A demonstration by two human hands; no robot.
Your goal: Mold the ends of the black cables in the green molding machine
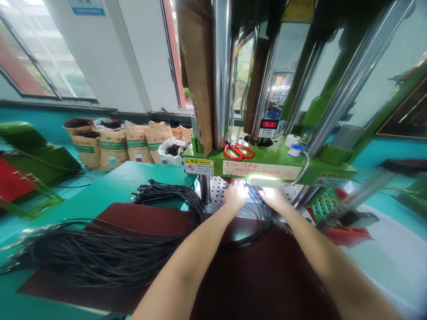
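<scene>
Both my hands reach forward under the green head of a press machine (213, 155). My left hand (236, 194) is at a perforated metal plate (217, 189), its fingers mostly hidden beneath the machine and in glare. My right hand (271, 198) is a short way to the right, fingertips at the lit work spot, also too blurred to make out. Between them thin black cables (256, 209) run out from the work spot and loop toward me. A large bundle of black cables (100, 253) lies to the left on a dark red board (140, 218).
Red-handled scissors (238, 151) and a white spool (295, 150) rest on the machine's ledge. Shiny steel columns (222, 75) rise above my hands. Paper sacks (113, 149) stand along the wall. A red tray (350, 235) with a green rack (325, 204) sits at the right.
</scene>
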